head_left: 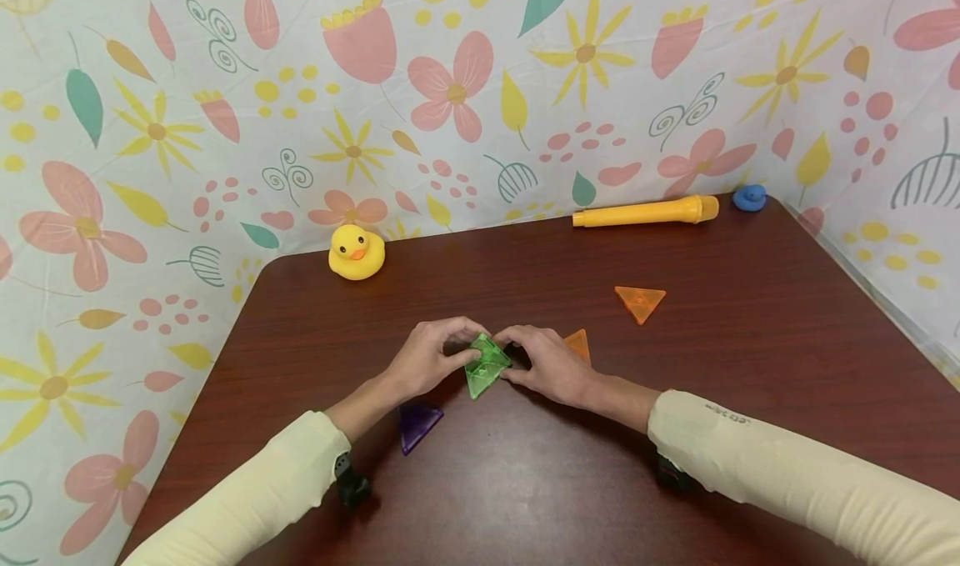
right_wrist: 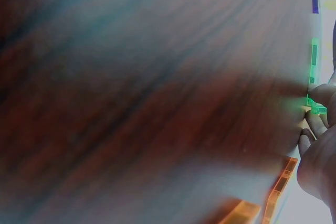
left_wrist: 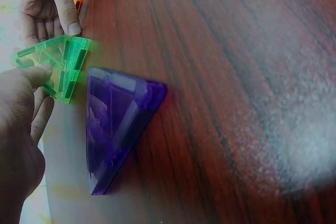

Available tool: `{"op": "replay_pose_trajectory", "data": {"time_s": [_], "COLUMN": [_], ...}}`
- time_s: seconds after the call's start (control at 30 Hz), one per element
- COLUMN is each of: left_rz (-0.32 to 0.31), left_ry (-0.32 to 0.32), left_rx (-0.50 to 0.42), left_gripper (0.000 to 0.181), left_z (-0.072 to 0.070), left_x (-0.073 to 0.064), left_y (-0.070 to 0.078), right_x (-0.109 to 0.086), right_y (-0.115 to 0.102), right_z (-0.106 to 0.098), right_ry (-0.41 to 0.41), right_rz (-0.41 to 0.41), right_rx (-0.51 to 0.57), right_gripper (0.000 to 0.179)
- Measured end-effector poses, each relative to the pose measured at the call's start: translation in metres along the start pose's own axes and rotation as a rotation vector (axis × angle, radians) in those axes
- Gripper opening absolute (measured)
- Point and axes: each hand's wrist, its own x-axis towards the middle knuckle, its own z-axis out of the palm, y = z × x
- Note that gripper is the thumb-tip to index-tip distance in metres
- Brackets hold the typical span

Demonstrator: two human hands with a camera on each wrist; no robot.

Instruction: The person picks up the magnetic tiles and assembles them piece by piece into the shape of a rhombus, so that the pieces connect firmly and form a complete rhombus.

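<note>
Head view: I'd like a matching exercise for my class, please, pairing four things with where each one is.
1. Yellow duck
2. Blue duck
3. Purple triangle
4. Green pieces

A. Between the left hand and right hand
B. Closer to the person than both hands
C. Near the table's far left corner
D. Right of the yellow microphone

Pairs: 1-C, 2-D, 3-B, 4-A

Translucent green triangular tiles (head_left: 488, 373), edge to edge

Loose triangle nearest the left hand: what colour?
Purple; the triangle shows best in the left wrist view.
</note>
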Motion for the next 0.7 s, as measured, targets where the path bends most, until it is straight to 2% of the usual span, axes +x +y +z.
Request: {"op": "replay_pose_trajectory", "data": {"time_s": [0.7], "left_rz": [-0.033], "left_ry": [-0.038], "left_rx": [0.035], "left_gripper": [0.023], "left_z": [-0.0022], "left_x": [-0.0019], "left_y": [-0.0085], "right_x": [-0.0012], "right_y": [-0.0011], "right_z": [-0.0001], "right_ry": [-0.002], "right_rz": [-0.001], "right_rx": [0.000], "right_gripper": [0.042]}}
